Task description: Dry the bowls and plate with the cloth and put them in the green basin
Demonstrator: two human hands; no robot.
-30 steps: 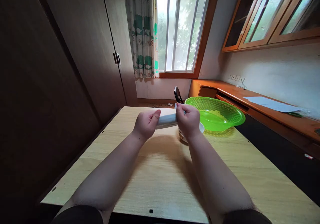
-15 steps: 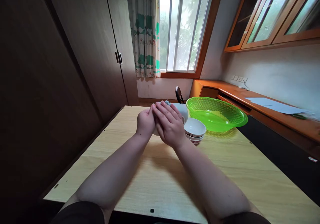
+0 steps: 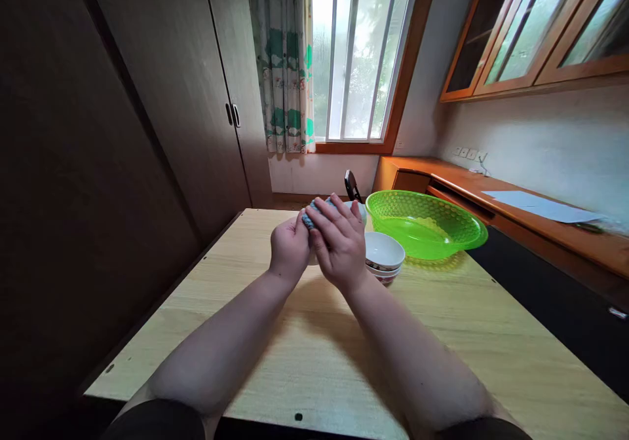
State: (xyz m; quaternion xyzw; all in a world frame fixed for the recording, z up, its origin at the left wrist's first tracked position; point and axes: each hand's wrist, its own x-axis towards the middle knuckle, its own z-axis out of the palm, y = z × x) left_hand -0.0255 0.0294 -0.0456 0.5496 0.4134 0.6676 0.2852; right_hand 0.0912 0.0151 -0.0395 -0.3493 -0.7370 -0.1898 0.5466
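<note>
Both hands meet above the middle of the wooden table (image 3: 295, 361). A blue-grey cloth (image 3: 309, 220) shows under the fingers of my right hand (image 3: 340, 243), which presses it against a white bowl (image 3: 362, 212). Most of that bowl is hidden behind my hands. My left hand (image 3: 289, 247) is closed around the bowl's left side, its thumb by the cloth. Just right of my right hand, a stack of white bowls (image 3: 384, 251) with patterned outsides stands on the table.
A large green translucent basin (image 3: 426, 225) sits at the table's back right. Behind the table is a dark chair (image 3: 352, 186). An orange-brown desk (image 3: 511, 194) with white paper (image 3: 543, 205) runs along the right wall; a dark wardrobe (image 3: 162, 99) stands at the left.
My right hand has shifted slightly, and more of the cloth shows between its fingers and my left hand. Less of the held bowl is visible on the right. The bowl stack and basin stay put.
</note>
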